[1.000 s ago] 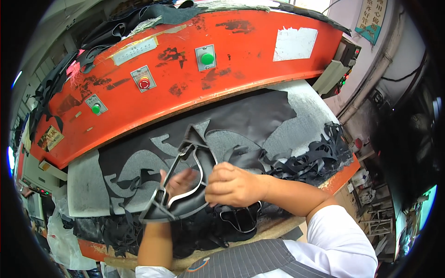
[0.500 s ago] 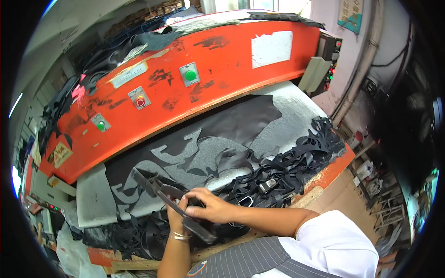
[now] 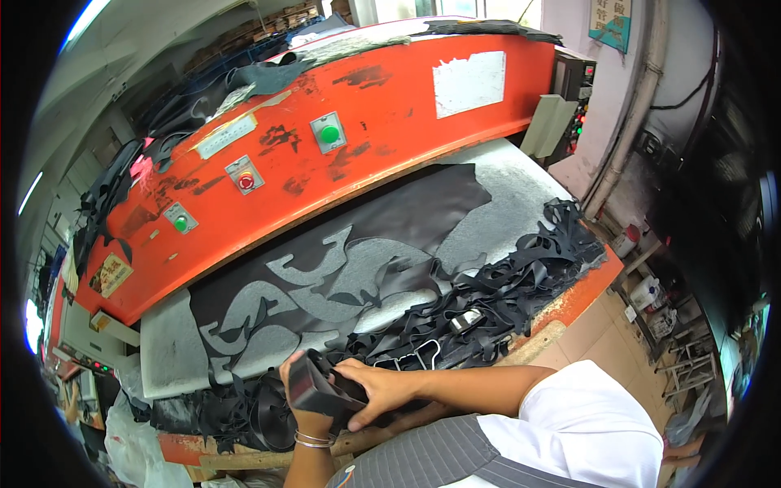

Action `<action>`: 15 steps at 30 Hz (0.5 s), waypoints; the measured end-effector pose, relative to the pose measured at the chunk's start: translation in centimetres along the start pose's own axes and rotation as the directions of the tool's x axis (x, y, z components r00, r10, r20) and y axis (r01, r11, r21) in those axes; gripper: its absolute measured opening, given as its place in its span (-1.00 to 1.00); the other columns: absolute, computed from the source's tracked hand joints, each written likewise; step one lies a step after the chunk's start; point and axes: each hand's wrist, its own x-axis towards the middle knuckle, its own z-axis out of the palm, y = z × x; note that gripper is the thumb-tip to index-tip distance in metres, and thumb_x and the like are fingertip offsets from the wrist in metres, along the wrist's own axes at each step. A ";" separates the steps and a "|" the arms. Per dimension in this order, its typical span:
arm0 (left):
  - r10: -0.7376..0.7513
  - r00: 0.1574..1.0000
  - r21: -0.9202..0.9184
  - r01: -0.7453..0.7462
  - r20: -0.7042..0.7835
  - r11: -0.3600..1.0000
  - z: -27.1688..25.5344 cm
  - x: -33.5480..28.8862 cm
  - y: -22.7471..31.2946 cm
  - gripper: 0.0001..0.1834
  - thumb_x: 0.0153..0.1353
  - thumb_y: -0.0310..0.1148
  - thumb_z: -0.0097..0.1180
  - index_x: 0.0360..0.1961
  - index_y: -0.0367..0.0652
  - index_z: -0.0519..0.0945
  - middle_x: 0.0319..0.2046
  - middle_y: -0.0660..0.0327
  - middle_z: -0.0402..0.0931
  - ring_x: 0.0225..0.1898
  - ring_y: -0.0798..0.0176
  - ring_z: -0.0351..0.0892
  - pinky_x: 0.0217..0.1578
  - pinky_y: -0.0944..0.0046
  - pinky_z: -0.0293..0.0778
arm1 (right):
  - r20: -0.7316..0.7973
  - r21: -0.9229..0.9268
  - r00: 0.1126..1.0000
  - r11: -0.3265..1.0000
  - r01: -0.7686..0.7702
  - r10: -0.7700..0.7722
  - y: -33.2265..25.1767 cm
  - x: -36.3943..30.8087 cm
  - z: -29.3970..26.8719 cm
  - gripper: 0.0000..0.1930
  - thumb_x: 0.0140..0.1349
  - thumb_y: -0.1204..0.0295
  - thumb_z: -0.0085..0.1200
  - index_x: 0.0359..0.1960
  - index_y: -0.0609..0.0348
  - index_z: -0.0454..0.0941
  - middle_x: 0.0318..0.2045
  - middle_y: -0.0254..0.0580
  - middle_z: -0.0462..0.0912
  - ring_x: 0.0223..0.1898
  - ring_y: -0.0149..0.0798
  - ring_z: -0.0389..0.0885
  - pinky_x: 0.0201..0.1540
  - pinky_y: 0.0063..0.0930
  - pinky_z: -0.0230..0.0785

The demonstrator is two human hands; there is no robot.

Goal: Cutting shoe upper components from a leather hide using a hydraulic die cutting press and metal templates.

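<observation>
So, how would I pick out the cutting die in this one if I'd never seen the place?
Find the long orange press beam, then the pale cutting bed below it. Near the bed's front edge, the left hand and right hand hold the cutting die. It is dark like the scraps nearby, but rigid-looking and straight-edged where they are limp, curling strips.
</observation>
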 end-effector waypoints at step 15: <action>-0.140 0.952 -0.267 0.215 0.274 0.939 -3.1 -2.5 1.4 -0.68 -0.05 -0.37 0.42 -0.27 -0.20 0.60 -0.42 0.18 0.60 -0.42 0.26 0.57 -0.37 0.28 0.47 | -0.127 -0.356 0.983 0.931 0.077 -0.130 -0.8 -1.4 2.7 -0.18 -0.27 0.07 0.48 0.03 0.29 0.46 0.15 0.23 0.21 0.23 0.17 0.20 0.28 -0.16 0.11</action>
